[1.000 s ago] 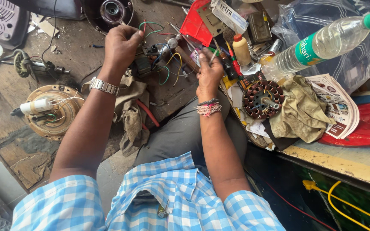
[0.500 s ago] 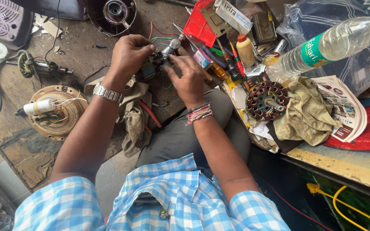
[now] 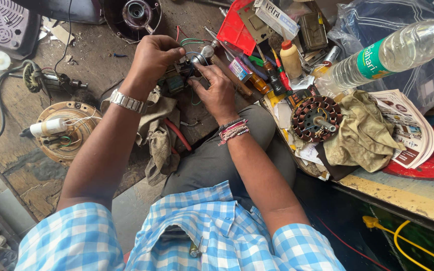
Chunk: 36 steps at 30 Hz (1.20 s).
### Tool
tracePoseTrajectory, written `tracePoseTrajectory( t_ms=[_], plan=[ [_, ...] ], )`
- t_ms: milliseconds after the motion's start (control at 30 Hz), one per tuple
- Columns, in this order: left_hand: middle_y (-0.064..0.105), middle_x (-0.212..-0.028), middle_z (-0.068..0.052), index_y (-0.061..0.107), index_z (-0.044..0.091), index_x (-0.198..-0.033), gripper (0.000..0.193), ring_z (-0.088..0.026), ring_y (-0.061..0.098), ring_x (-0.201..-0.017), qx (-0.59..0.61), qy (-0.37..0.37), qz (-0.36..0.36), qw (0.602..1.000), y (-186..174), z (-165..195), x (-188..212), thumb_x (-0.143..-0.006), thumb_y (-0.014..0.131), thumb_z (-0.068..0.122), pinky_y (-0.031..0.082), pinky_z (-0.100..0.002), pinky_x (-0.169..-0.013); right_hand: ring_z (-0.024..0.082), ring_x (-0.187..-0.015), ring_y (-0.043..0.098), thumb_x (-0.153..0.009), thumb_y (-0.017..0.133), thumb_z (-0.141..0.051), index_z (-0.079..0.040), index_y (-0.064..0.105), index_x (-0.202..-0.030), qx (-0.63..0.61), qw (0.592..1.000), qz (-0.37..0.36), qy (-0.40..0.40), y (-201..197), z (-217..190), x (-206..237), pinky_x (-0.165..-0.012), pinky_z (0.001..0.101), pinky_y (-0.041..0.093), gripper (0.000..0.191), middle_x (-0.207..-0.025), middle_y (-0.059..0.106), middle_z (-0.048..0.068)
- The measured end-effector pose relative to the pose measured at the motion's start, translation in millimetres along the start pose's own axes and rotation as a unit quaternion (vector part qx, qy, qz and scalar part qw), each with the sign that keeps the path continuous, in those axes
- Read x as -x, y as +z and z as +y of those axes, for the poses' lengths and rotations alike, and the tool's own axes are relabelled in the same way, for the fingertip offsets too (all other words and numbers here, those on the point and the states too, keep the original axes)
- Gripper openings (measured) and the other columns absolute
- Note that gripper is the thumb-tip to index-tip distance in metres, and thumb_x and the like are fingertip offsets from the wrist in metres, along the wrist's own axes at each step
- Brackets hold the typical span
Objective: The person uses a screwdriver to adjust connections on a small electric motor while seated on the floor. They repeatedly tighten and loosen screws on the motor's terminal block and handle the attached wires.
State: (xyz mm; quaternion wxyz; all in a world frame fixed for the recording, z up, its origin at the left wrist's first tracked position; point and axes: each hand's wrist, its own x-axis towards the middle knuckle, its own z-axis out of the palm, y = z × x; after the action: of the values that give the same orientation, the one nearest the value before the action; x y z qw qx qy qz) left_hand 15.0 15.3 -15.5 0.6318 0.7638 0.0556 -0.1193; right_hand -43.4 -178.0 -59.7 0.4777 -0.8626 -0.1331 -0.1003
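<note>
Motor part [image 3: 193,64] gripped between left hand [image 3: 152,59] and right hand [image 3: 218,91].

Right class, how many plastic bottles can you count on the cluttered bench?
2: a clear water bottle lying at the right, a small yellowish bottle upright among the tools. Clutter may hide others.

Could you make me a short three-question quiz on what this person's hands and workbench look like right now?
1. True or false: both hands are on the small wired part.
2. What is worn on the left hand's wrist? A) a metal watch B) a rubber glove C) nothing
3. Which lies nearer the right hand: the wound motor stator or the clear plastic bottle?

Key:
1. True; the left hand closes over it from above, the right hand's fingers press it from below.
2. A
3. The wound motor stator, beside the crumpled rag.
</note>
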Motion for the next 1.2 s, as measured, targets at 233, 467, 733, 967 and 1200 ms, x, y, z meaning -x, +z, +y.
tracePoseTrajectory(
  t_ms=[233,467,733,967,1200],
  plan=[
    [0.077,-0.085,-0.002,0.079,0.003,-0.1,0.015,-0.007,0.067,-0.072,-0.069,0.027,-0.005,0.997,0,8,7,-0.089,0.08,0.014,0.055,-0.025,-0.065,0.025,-0.104,0.072,-0.087,0.084,-0.022,-0.012,0.071,-0.126,-0.004,1.0,-0.005,0.009,-1,-3,-1,-0.089,0.0368,0.058,0.043,-0.111,0.072,0.008],
    [0.076,-0.082,-0.003,0.08,0.003,-0.099,0.017,-0.007,0.065,-0.069,-0.089,0.011,-0.024,0.996,-5,9,7,-0.088,0.081,0.016,0.053,-0.025,-0.063,0.025,-0.105,0.073,-0.086,0.084,-0.022,-0.012,0.072,-0.126,0.001,1.0,-0.008,0.011,-1,-3,-2,-0.089,0.0369,0.058,0.043,-0.112,0.072,0.008],
    [0.077,-0.084,-0.002,0.08,0.004,-0.1,0.02,-0.007,0.067,-0.071,-0.089,0.015,-0.003,0.996,-1,6,8,-0.088,0.081,0.02,0.054,-0.025,-0.064,0.025,-0.105,0.073,-0.086,0.084,-0.022,-0.011,0.071,-0.126,-0.006,1.0,-0.014,0.022,0,-2,-1,-0.089,0.037,0.058,0.043,-0.112,0.072,0.008],
    [0.077,-0.085,-0.003,0.08,0.004,-0.102,0.02,-0.007,0.068,-0.071,-0.077,0.0,0.0,0.997,-1,5,6,-0.089,0.08,0.019,0.055,-0.025,-0.065,0.025,-0.105,0.073,-0.087,0.083,-0.022,-0.011,0.071,-0.127,-0.007,1.0,-0.016,0.022,-1,-1,-1,-0.089,0.0368,0.059,0.042,-0.112,0.072,0.008],
    [0.076,-0.087,-0.004,0.079,0.001,-0.106,0.023,-0.008,0.067,-0.074,0.019,0.011,0.002,1.0,-5,-2,5,-0.091,0.081,0.018,0.054,-0.025,-0.066,0.023,-0.107,0.073,-0.089,0.081,-0.022,-0.012,0.07,-0.128,-0.011,0.999,-0.026,0.025,0,0,0,-0.091,0.0355,0.06,0.041,-0.114,0.072,0.008]
  ],
)
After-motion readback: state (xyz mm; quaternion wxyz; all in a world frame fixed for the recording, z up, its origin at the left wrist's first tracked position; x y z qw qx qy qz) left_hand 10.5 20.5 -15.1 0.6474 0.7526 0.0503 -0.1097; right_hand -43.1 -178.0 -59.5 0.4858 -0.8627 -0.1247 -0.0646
